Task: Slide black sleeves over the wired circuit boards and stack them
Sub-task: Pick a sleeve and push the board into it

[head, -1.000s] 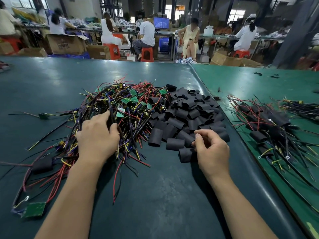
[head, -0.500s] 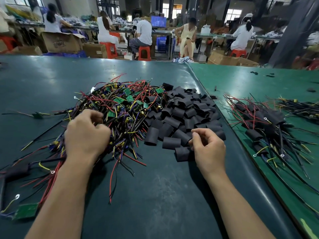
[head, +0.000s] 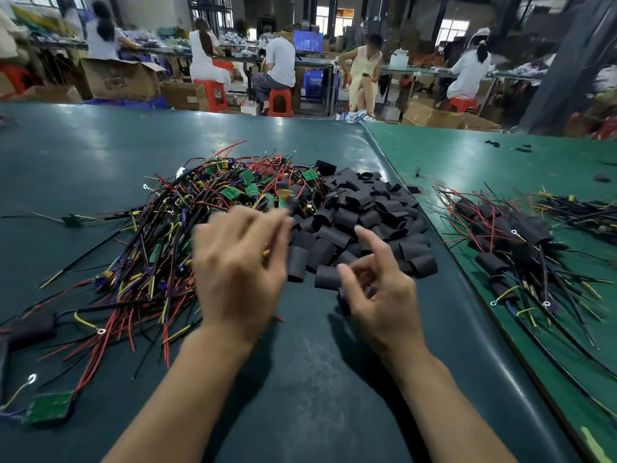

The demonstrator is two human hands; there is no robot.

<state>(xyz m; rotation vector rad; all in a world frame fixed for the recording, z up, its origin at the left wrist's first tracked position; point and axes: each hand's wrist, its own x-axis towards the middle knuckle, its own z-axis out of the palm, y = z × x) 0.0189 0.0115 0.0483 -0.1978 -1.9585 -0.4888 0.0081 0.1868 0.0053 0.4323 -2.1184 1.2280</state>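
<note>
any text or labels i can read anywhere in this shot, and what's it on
None can be read.
Cardboard box at the far left: dark printing on its front, too blurred to make out.
Blue screen in the background: lit, but nothing on it is legible.
Green circuit boards on the table: any markings are too small to read.
Black sleeves: no printing shows.

No text can be read for certain. The cardboard box [head: 120, 80] in the upper left of the frame bears a dark printed mark on its side, too blurred to make out. The blue screen [head: 308, 41] at top centre shows no legible writing.
</note>
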